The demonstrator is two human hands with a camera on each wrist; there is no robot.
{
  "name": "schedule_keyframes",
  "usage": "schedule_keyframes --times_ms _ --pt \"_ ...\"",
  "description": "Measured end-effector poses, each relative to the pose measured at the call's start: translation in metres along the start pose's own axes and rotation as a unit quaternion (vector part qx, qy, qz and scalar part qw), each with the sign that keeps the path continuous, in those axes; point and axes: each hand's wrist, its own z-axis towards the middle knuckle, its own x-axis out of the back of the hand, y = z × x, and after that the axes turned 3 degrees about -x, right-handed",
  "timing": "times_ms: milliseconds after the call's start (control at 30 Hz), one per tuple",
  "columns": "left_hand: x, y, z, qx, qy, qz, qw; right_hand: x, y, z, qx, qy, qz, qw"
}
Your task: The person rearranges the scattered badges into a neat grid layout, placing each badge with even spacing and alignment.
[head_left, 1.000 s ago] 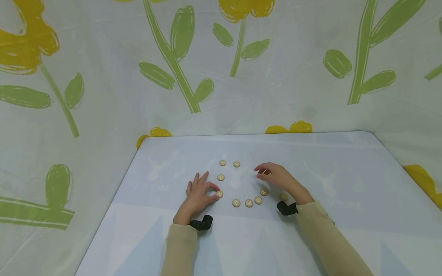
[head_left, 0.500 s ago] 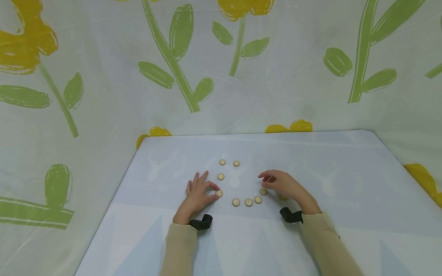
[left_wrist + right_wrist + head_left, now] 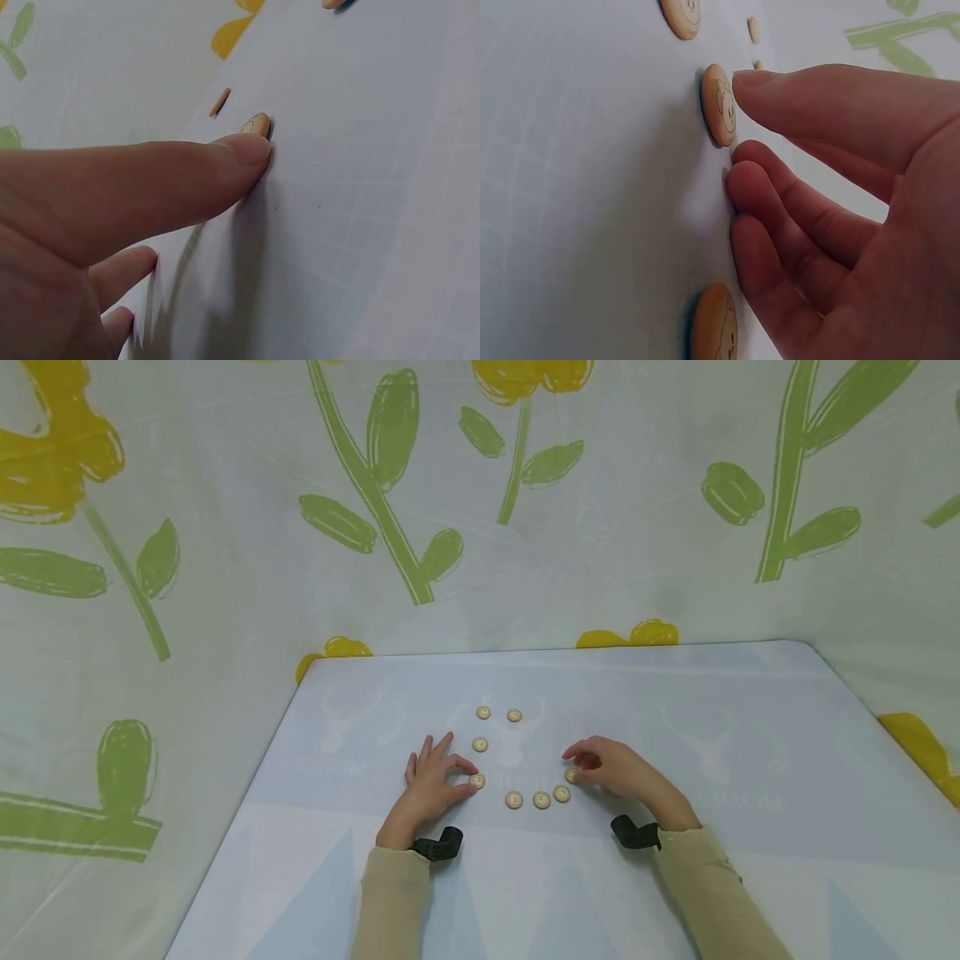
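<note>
Small round wooden discs, drawn with little cartoon faces, lie on the table. My left hand (image 3: 429, 787) pinches one wooden disc (image 3: 477, 782) between thumb and forefinger, its other fingers spread out. In the left wrist view the thumb covers most of that disc (image 3: 258, 124). My right hand (image 3: 618, 770) is at another disc (image 3: 572, 775), the thumb tip at its edge and the forefinger bent beyond it. The right wrist view has that disc (image 3: 718, 105) flat on the table beside the thumb; the forefinger is largely hidden. A further disc (image 3: 714, 324) lies near the lower fingers.
Three discs make a row in front, one of them in the middle (image 3: 542, 800). Farther back are two discs side by side, including the left one (image 3: 483, 712), and another disc (image 3: 480, 744) below them. A flower-printed cloth (image 3: 600, 552) hangs behind the pale table (image 3: 480, 893).
My right hand has come down and slightly right onto the disc at the right of the row, and now hides the disc farther right. My left hand stays in place.
</note>
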Motion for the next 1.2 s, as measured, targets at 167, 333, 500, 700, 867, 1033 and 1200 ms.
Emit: schedule_keyframes --times_ms 167,333,500,700,867,1033,1200 --pt "0.0001 0.0003 0.0003 0.002 -0.001 0.001 1.0 -0.0014 -0.0012 -0.0014 0.009 0.004 -0.013 1.0" --pt "-0.0002 0.0008 0.0003 0.003 -0.002 -0.001 1.0 -0.002 -0.0027 -0.0022 0.028 0.012 -0.035 0.999" --pt "0.0001 0.0003 -0.0006 0.002 -0.001 -0.002 1.0 -0.0015 -0.0036 -0.0036 0.035 0.01 -0.045 0.998" --pt "0.0004 0.0012 -0.0015 0.004 0.002 -0.007 1.0 -0.0013 -0.002 -0.0044 0.03 0.0 -0.052 0.998" --pt "0.0003 0.0008 -0.0007 0.001 0.002 -0.005 1.0 -0.0014 -0.0031 -0.0037 0.045 0.003 -0.065 0.997" --pt "0.0002 0.0005 0.0002 0.001 0.002 -0.002 1.0 -0.0031 -0.0036 -0.0021 0.034 0.009 -0.077 0.996" --pt "-0.0001 0.0002 0.0005 0.003 0.0 0.0 1.0 -0.0047 -0.002 -0.0006 0.028 0.013 -0.081 0.996"
